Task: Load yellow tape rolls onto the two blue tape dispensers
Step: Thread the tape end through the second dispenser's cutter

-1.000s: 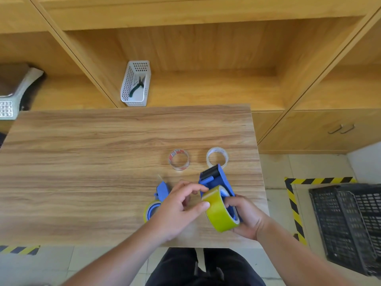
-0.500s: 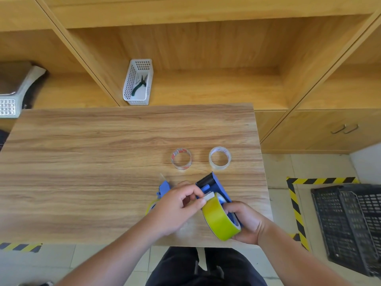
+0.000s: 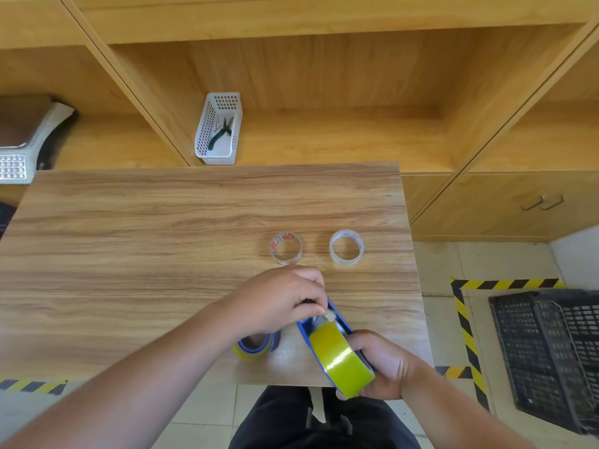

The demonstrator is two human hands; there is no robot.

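My right hand [image 3: 385, 367] grips a blue tape dispenser [image 3: 338, 320] with a yellow tape roll [image 3: 340, 359] seated in it, held over the table's near edge. My left hand [image 3: 278, 301] pinches the loose end of the yellow tape [image 3: 330, 315] at the dispenser's front, just above the roll. A second blue dispenser with a yellow roll [image 3: 254, 346] lies on the table, partly hidden under my left wrist.
Two clear tape rolls [image 3: 286, 248] [image 3: 346, 247] lie on the wooden table [image 3: 129, 254] beyond my hands. A white basket with pliers [image 3: 217, 129] stands on the shelf behind. A black crate [image 3: 551, 358] sits on the floor at the right.
My left hand has pulled the tape end forward along the dispenser, away from the roll. My right hand and the dispenser have shifted slightly toward me and tilted.
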